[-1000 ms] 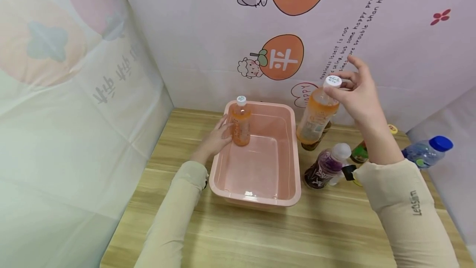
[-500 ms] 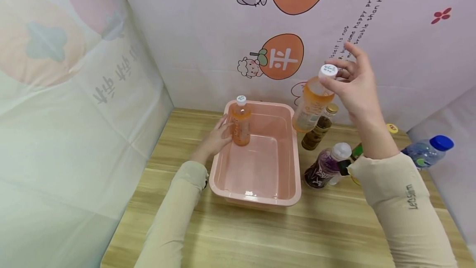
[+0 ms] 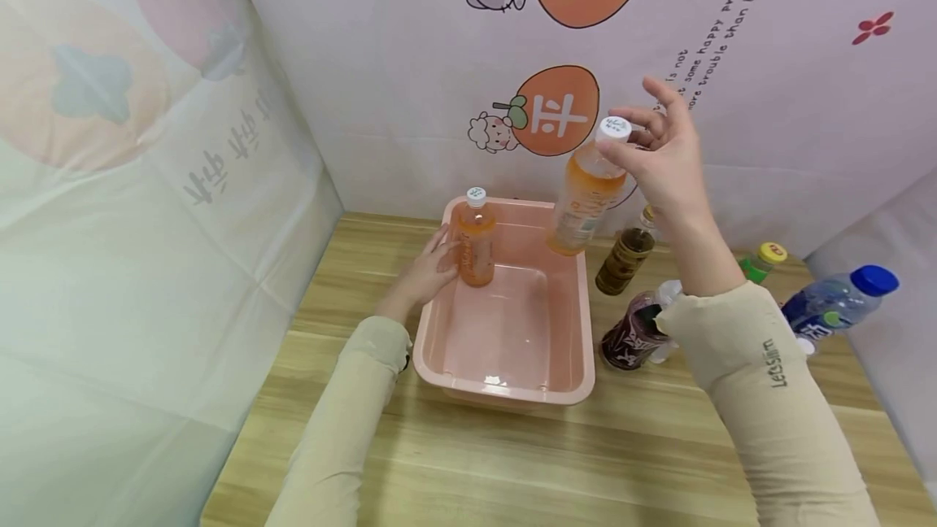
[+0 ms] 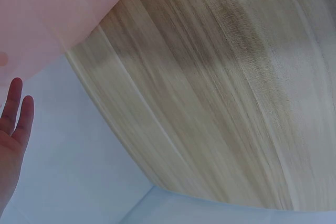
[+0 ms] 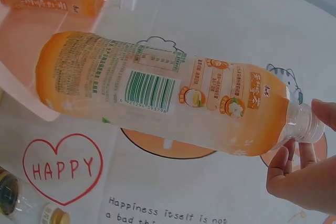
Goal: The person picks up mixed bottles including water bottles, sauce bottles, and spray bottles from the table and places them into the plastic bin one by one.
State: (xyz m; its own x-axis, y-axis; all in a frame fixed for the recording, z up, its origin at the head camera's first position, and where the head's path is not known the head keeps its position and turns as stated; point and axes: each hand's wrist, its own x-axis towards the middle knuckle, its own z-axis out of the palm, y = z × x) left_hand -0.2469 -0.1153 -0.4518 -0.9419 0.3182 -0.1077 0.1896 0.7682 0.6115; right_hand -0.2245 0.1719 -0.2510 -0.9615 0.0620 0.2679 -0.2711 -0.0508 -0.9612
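Observation:
My right hand (image 3: 669, 165) pinches an orange-tinted plastic bottle (image 3: 586, 206) by its white-capped neck. The bottle hangs tilted over the right rim of a pink basin (image 3: 498, 391), and the right wrist view shows its barcode side. A second bottle of the same kind (image 3: 477, 254) stands upright inside the basin at the back left corner. Over the basin's left rim lies my left hand (image 3: 424, 276), its fingers close to that standing bottle; whether they touch it I cannot tell. In the left wrist view two fingers (image 4: 11, 109) appear straight.
Right of the basin stand a brown bottle with a gold cap (image 3: 625, 259), a dark purple bottle (image 3: 633, 336), a yellow-capped bottle (image 3: 761, 263) and a blue-capped bottle (image 3: 834, 303). My right sleeve partly covers this group. A printed cloth wall (image 3: 395, 104) rises behind the wooden table (image 3: 410, 462).
My right hand has carried the held bottle leftward and somewhat up, from beside the basin to over its right rim. The brown bottle has come into fuller view. My left hand stays put.

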